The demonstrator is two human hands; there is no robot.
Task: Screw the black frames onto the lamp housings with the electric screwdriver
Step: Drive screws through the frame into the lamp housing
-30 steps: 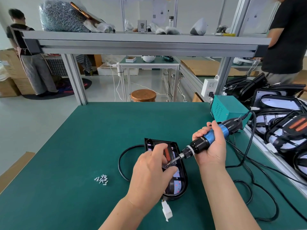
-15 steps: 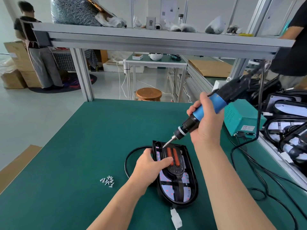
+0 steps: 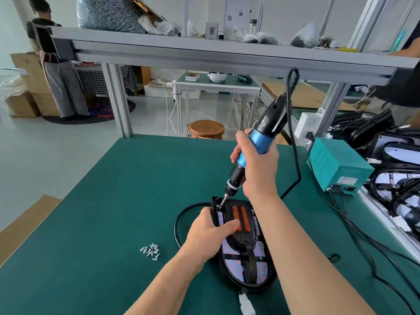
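Right hand (image 3: 259,169), fingers wrapped tight round the blue barrel of the electric screwdriver (image 3: 258,140), holds it steeply tilted, bit down in the far left corner of the lamp housing (image 3: 250,288). I take this as driving a corner screw. Left hand (image 3: 209,237) grips the housing's left edge with the thumb laid across onto the black frame (image 3: 244,241), probably to stop both twisting under torque. The housing lies flat on the green tabletop (image 3: 113,212), its black cable (image 3: 179,214) looping left. Loose screws (image 3: 151,251) sit near the left hand, within easy reach. A teal power box (image 3: 336,164) stands to the right, with more housings (image 3: 400,178) stacked beyond it. Aluminium shelf (image 3: 204,53) overhead; wooden stool (image 3: 206,128) and a standing person (image 3: 56,76) farther back.
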